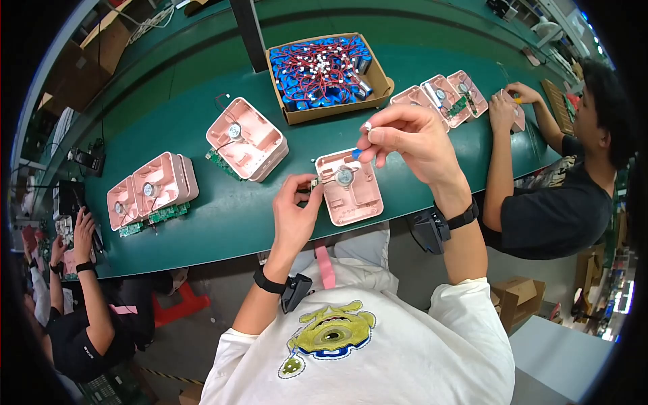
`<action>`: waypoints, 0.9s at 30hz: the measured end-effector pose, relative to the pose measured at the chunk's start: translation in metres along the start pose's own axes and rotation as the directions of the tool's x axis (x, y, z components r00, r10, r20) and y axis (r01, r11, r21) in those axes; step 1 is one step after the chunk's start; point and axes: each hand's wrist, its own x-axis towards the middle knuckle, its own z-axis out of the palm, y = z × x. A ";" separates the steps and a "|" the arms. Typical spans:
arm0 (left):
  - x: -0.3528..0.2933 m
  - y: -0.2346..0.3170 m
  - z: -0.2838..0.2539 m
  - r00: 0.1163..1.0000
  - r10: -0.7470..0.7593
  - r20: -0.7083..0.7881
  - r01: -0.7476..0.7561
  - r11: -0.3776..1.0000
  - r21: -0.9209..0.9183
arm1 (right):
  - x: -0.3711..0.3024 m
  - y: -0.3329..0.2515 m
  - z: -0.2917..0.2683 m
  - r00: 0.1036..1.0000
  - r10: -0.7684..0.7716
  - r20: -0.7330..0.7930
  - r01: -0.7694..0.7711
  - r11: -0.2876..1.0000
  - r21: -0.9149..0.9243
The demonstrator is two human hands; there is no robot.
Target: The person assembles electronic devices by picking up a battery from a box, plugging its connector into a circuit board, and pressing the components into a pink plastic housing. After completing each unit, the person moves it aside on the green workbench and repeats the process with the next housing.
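Note:
In front of me on the green bench lies an open pink plastic shell with a round silver speaker and thin wires inside. My left hand is at its left edge, thumb and fingers pinched around a small part whose kind is hidden. Raised over the shell's upper right corner, my right hand pinches a small white connector between thumb and forefinger. A blue battery shows below these fingers, partly covered by the hand.
Beyond the shell stands a cardboard box of blue batteries with red wires. Stacked pink shells with circuit boards sit left of it; more shells lie farther left. Co-workers sit at both sides, one handling a shell at right. A dark post rises behind.

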 end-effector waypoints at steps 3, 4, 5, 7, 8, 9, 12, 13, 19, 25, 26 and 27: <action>0.000 0.001 0.002 0.999 0.025 -0.029 -0.023 0.999 0.042 | 0.004 -0.004 0.004 0.999 -0.030 -0.013 0.030 1.000 0.010; 0.001 0.001 0.003 0.999 0.017 -0.043 -0.016 0.999 0.034 | 0.006 -0.003 0.005 0.999 -0.030 -0.011 0.030 0.999 0.010; 0.001 0.002 0.004 0.998 0.010 -0.057 -0.008 1.000 0.026 | 0.009 -0.001 0.006 1.000 -0.009 -0.011 0.009 1.000 0.013; 0.002 0.004 0.005 0.998 -0.006 -0.060 0.007 1.000 0.019 | 0.013 0.003 0.008 0.999 0.034 -0.011 -0.034 0.999 0.018; 0.003 0.006 0.006 0.998 -0.023 -0.060 0.024 1.000 0.010 | 0.014 0.006 0.009 0.999 0.034 -0.008 -0.034 0.999 0.018; 0.003 0.008 0.006 0.997 -0.040 -0.060 0.040 0.999 0.002 | 0.015 0.009 0.009 0.999 0.047 -0.017 -0.047 0.999 -0.026; 0.003 0.012 0.006 0.996 -0.074 -0.056 0.074 0.997 -0.006 | 0.017 0.014 0.012 0.997 0.076 -0.029 -0.078 0.990 -0.115; 0.003 0.012 0.006 0.995 -0.091 -0.051 0.091 0.996 -0.011 | 0.017 0.014 0.013 0.996 0.083 -0.037 -0.088 0.986 -0.142; 0.006 0.001 0.008 0.997 -0.042 -0.066 0.039 0.998 -0.048 | 0.011 0.004 0.036 0.957 0.270 -0.104 -0.285 0.816 -0.502; 0.006 0.007 0.011 0.995 -0.034 -0.090 0.029 0.998 -0.056 | -0.002 0.052 0.051 1.000 -0.026 -0.015 -0.002 0.447 -0.895; 0.006 0.008 0.011 0.995 -0.034 -0.091 0.029 0.998 -0.056 | -0.001 0.054 0.053 0.999 0.010 -0.042 -0.042 0.444 -0.895; 0.005 0.011 0.012 0.996 0.002 -0.094 -0.004 1.000 -0.026 | -0.001 0.056 0.054 0.997 0.045 -0.069 -0.081 0.441 -0.894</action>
